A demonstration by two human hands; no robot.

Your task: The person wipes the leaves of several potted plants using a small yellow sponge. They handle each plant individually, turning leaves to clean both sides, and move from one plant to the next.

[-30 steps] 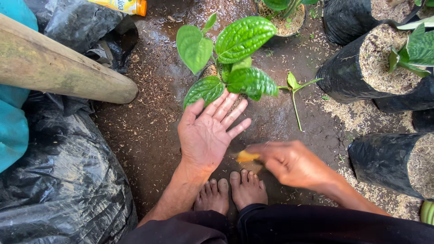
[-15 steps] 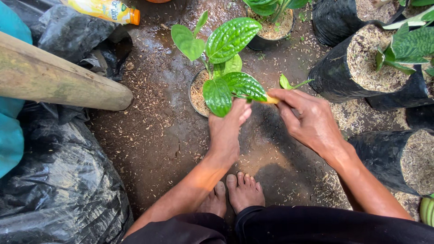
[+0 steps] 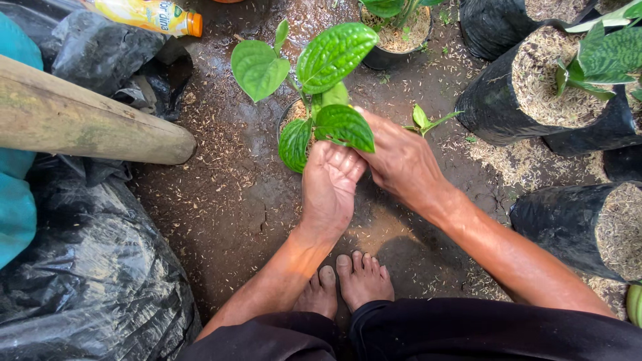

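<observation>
Fingers [image 3: 348, 157] of the left hand [image 3: 329, 187] curl loosely upward, palm open to the sky, tucked just under the lowest leaves of the potted plant [image 3: 314, 87]; they grip nothing that I can make out. Beside it the right hand [image 3: 401, 160] lies knuckles up, its fingers bent down toward the left palm and the plant's base. Whether they pinch something there I cannot tell, since the back of the hand hides the tips.

That plant stands in one small pot on the wet, husk-strewn ground [image 3: 227, 200], just beyond both hands. I count five broad, veined green leaves on it: two raised high, one pale one in the middle, two darker ones low and almost touching the left fingers. One thin seedling [image 3: 428, 120] pokes up just past the right hand.

Two bare feet [image 3: 348, 284] sit close together below the wrists. To the right stand three black grow bags [image 3: 508, 100] filled with pale husk. On the left lie one thick wooden pole [image 3: 87, 124], crumpled black plastic sheeting [image 3: 87, 281] and one yellow bottle [image 3: 150, 15] with an orange cap.
</observation>
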